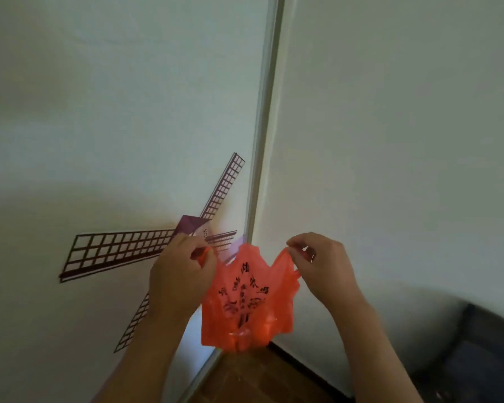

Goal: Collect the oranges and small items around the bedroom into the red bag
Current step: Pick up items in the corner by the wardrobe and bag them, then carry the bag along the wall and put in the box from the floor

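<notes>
A thin red plastic bag point(246, 301) with black printed characters hangs in front of me, low in the middle of the view. My left hand point(181, 274) pinches its left handle and my right hand point(323, 266) pinches its right handle, holding the bag spread between them. The bag looks limp and flat. No oranges or small items are in view.
A white wardrobe door with a dark red windmill picture point(146, 251) fills the left. A white wall point(390, 141) stands to the right, past a metal door frame point(262, 141). Brown wooden floor point(245, 376) shows below, and a dark blue bed edge point(477, 350) lies at the lower right.
</notes>
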The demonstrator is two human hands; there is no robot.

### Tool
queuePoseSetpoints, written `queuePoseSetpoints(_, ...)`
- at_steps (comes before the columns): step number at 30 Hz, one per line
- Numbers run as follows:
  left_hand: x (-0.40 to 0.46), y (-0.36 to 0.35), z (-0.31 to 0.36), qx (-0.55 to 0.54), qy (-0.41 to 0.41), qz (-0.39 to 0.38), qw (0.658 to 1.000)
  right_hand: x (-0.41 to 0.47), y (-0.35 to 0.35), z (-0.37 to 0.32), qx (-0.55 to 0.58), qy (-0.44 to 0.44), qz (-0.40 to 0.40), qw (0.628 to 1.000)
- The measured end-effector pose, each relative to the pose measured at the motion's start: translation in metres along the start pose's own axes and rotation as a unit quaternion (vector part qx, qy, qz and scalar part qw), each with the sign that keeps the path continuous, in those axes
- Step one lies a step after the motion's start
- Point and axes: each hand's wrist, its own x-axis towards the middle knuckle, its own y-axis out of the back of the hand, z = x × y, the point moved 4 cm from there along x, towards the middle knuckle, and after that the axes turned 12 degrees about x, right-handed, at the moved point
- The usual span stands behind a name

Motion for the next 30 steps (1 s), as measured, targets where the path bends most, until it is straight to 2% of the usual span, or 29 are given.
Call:
queuePoseSetpoints(7, -0.033, 0.032, -0.039, 0.096, 0.076, 0.094, 0.988, 0.047, -0.071, -0.023, 0.048, 0.112, -0.140, 0.983)
queuePoseSetpoints(15, -0.101, 0.110, -0.068, 0.151, 0.201, 0.174, 0.952, 0.030, -0.149, -0.100, 0.145, 0.251, -0.251, 0.923)
queuePoseSetpoints(21, -0.155, 0.172, -0.085, 0.162, 0.278, 0.221, 0.920, -0.017, -0.195, -0.164, 0.198, 0.313, -0.301, 0.879)
queuePoseSetpoints(26, -0.212, 0.228, -0.110, 0.182, 0.313, 0.253, 0.897, -0.090, -0.233, -0.228, 0.234, 0.323, -0.390, 0.830)
queuePoseSetpoints(30, -0.261, 0.270, -0.132, 0.175, 0.317, 0.249, 0.898, -0.154, -0.261, -0.279, 0.252, 0.346, -0.434, 0.793)
